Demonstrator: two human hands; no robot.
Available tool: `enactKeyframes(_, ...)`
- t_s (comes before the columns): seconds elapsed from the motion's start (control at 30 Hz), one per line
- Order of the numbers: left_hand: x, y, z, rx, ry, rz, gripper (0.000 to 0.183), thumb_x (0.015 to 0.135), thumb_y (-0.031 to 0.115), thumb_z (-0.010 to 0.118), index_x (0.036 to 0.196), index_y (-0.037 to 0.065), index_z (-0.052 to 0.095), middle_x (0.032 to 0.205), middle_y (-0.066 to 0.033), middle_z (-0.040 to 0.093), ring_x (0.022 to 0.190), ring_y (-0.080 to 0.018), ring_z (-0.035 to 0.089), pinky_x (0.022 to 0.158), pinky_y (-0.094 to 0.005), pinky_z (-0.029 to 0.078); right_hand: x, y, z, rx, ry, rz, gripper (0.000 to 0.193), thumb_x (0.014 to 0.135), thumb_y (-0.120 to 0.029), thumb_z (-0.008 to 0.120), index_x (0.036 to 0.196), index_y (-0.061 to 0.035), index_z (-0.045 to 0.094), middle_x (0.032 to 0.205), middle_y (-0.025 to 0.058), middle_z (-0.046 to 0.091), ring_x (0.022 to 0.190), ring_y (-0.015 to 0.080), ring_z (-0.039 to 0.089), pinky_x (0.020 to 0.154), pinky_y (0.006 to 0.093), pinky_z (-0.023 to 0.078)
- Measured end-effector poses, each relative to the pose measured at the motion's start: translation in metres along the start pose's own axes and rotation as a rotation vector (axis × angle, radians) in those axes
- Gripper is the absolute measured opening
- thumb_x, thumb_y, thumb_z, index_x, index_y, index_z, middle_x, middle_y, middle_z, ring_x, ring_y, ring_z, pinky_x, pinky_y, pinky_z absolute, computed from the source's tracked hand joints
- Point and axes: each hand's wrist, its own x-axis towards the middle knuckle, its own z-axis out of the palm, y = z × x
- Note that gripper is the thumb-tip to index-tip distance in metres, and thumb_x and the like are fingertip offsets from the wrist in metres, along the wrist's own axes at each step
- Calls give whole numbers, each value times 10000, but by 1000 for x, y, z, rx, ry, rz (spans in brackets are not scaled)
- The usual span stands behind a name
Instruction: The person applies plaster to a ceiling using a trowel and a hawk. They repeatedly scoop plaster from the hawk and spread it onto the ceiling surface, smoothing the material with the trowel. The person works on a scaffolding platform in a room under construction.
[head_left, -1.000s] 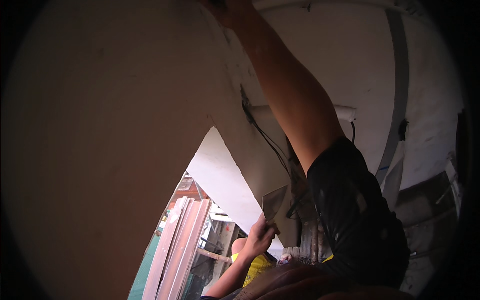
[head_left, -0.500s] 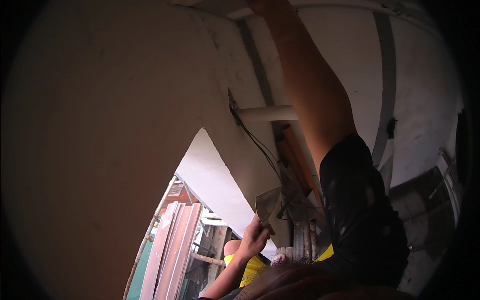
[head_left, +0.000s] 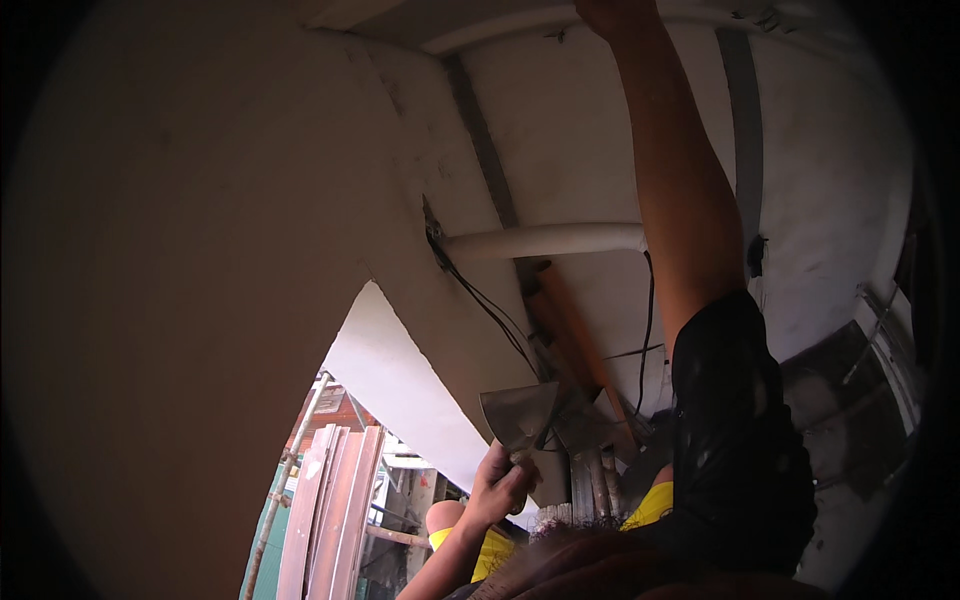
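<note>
My left hand (head_left: pixel 503 483) is low in the middle, its fingers closed around the handle of a wide-bladed putty knife (head_left: pixel 519 415). The metal blade flares upward above the fist, its flat face showing. My right arm, in a short black sleeve, stretches up to the top edge. Only part of my right hand (head_left: pixel 618 14) shows there; its fingers are cut off, and whether it holds anything is hidden. Close to that hand is a pale ceiling or upper wall surface (head_left: pixel 575 90).
A broad plain wall (head_left: pixel 190 260) fills the left. A pale pipe (head_left: pixel 545 240) crosses behind my right arm, with black cables (head_left: pixel 482 290) hanging beside it. Orange-brown lengths (head_left: pixel 570 325) lean below. Through the lower-left opening stand reddish-white planks (head_left: pixel 335 510) and a scaffold pole (head_left: pixel 283 490).
My right arm has swung to the right. My left hand and the putty knife sit slightly left and lower, with the blade's face more visible. The whole view has shifted a little.
</note>
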Motion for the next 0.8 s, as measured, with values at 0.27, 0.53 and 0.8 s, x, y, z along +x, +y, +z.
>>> enactKeyframes(0.27,33,74,20,-800,-184,-156,513,908,68,424,1420,86,395,618,-128,509,412,-191,464,377,-268,388,-215,22,-91,-427,-40,180,428,1027,-134,561,1419,-20,429,1378,146,560,1228,278,622,1000,437,575)
enactKeyframes(0.53,55,94,29,-1139,-271,-171,574,907,36,390,1480,72,366,1040,-222,508,410,-151,455,330,-218,430,-361,61,-136,-297,4,329,461,1003,-42,579,1438,-105,438,1355,81,587,1235,243,618,1059,441,519)
enactKeyframes(0.8,60,88,7,-738,-279,-30,653,877,21,408,1521,73,309,978,-237,629,352,-162,429,293,-237,415,-376,62,-166,-830,-547,344,359,965,53,533,1313,10,608,1337,157,650,1274,224,596,1088,371,453)
